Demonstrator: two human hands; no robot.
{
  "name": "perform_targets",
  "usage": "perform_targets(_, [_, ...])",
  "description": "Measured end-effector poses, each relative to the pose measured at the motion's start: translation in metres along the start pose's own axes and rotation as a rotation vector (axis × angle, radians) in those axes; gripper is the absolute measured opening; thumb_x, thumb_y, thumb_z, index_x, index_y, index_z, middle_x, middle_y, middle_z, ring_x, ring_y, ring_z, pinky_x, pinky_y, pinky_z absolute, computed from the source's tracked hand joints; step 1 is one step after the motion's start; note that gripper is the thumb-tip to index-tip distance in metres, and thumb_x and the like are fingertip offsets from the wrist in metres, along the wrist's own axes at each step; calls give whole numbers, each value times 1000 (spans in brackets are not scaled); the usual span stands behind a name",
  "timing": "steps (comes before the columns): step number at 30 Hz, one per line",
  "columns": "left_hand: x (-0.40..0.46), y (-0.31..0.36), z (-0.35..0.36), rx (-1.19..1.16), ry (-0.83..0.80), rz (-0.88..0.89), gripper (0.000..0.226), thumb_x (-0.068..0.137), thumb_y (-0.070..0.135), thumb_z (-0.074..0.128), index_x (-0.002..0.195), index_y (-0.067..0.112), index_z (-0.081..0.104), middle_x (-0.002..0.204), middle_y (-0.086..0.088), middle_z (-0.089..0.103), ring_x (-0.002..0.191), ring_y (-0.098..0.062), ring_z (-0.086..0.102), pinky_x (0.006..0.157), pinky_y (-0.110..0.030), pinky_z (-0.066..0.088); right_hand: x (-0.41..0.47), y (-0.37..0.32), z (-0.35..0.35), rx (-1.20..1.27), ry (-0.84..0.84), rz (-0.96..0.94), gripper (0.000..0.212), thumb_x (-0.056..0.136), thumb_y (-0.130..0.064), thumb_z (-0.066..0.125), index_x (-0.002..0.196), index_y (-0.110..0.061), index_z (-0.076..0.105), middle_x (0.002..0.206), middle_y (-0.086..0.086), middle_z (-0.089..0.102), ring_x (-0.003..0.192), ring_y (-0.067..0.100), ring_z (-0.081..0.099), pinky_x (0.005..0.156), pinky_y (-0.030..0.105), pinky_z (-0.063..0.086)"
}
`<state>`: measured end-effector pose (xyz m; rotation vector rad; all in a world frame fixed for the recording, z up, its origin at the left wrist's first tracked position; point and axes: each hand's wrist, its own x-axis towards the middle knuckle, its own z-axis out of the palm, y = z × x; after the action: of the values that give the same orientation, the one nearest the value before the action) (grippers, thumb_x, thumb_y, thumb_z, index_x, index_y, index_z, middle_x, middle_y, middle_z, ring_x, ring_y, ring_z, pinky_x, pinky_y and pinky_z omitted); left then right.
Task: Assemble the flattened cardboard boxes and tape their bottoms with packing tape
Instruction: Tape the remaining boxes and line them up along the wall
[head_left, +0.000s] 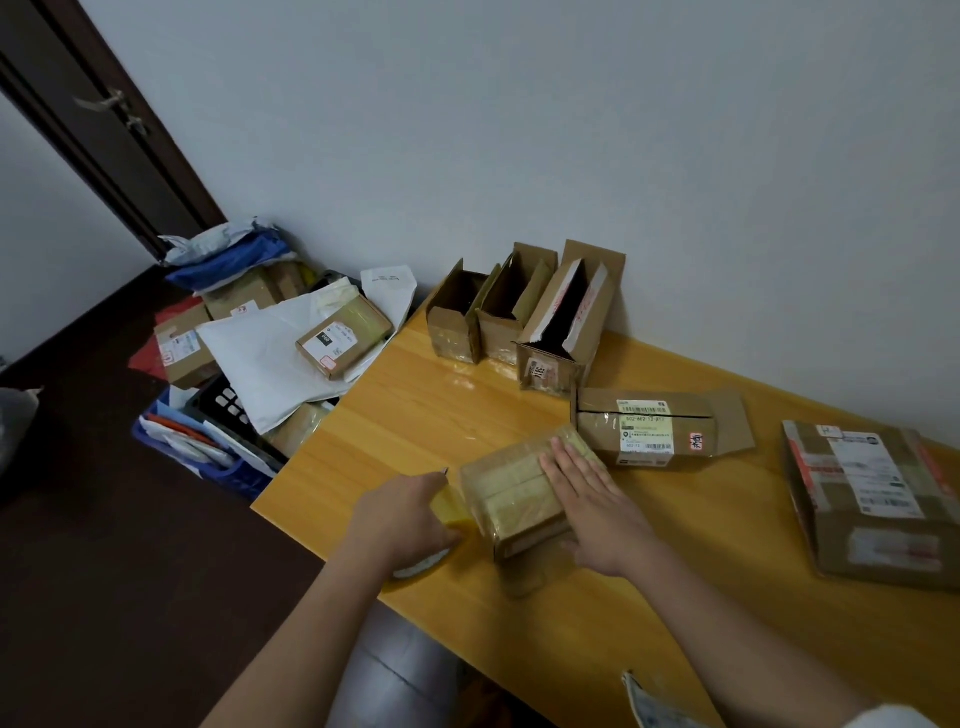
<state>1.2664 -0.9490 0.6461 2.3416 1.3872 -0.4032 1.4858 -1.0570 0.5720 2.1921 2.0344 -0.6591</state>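
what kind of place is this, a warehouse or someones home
Probably a room in a home, not a warehouse: a plain white wall, a dark wooden door, one wooden table with small reused boxes, and a floor pile of used parcels.

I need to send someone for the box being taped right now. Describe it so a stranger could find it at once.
Start at the yellow wooden table against the white wall and look to its near edge. The small cardboard box lies there under the right hand, which presses flat on it, while the left hand holds the tape roll beside it. Unlike the three open boxes standing by the wall, it is wrapped in shiny tape.
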Motion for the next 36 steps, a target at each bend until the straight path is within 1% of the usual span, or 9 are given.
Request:
perform_targets(14, [16,-2,42,-93,18,-11,78,78,64,65,144,35,35,132,-2,56,114,-23,56,78,-34,49,4,32,-8,-58,25,-70,118,84,-11,65,144,-31,-35,147,-11,-47,139,6,-36,122,31,-7])
perform_targets(16, [17,-8,49,-130,3,-12,78,77,63,67,143,34,37,130,-2,57,112,-22,56,78,-33,48,6,31,-5,-74,4,-76,122,82,-20,70,144,-30,-34,147,-11,-48,138,5,-38,121,31,-9])
perform_targets(19, [16,-19,63,-265,-62,-4,83,73,61,73,141,29,39,132,-3,56,110,-20,56,83,-33,49,7,21,0,-75,-11,-100,127,76,-56,72,147,-29,-30,148,-10,-46,138,6,-39,117,29,-17])
perform_targets(22, [15,-25,74,-386,-88,-10,89,66,64,76,139,27,41,138,-2,51,122,-21,50,91,-31,44,8,15,-1,-10,-31,-83,119,74,-80,52,150,-30,-25,150,-12,-43,137,2,-38,117,32,-17])
perform_targets(26, [19,-29,74,-520,-100,-11,73,77,66,64,137,31,43,127,0,43,117,-21,49,96,-33,44,10,4,-12,195,-77,-32,93,81,-82,22,154,-32,-10,154,-17,-33,138,-3,-33,120,35,-13])
perform_targets(29, [27,-28,73,-452,-7,-8,53,86,67,49,125,31,55,114,4,46,103,-18,53,94,-44,47,12,0,-20,428,2,-9,66,95,-61,35,153,-34,18,160,-20,-9,144,-6,-14,123,35,-4])
perform_targets(31, [33,-21,70,-461,50,-13,49,86,68,47,104,26,65,97,5,53,87,-15,55,84,-45,49,11,0,-22,633,188,54,48,98,-36,52,145,-32,41,158,-19,18,143,-5,10,121,32,11])
perform_targets(34, [40,-10,65,-570,38,-69,56,85,58,61,64,9,46,58,0,43,49,-14,37,56,-37,34,10,4,-17,775,383,228,52,95,-22,61,144,-25,45,146,-16,39,135,2,33,114,31,30])
perform_targets(36, [43,-8,62,-642,-16,-93,54,83,49,69,64,7,40,59,-7,44,45,-6,35,54,-31,32,9,5,-15,952,333,328,52,95,-22,61,144,-22,45,135,-11,51,119,4,50,96,20,44])
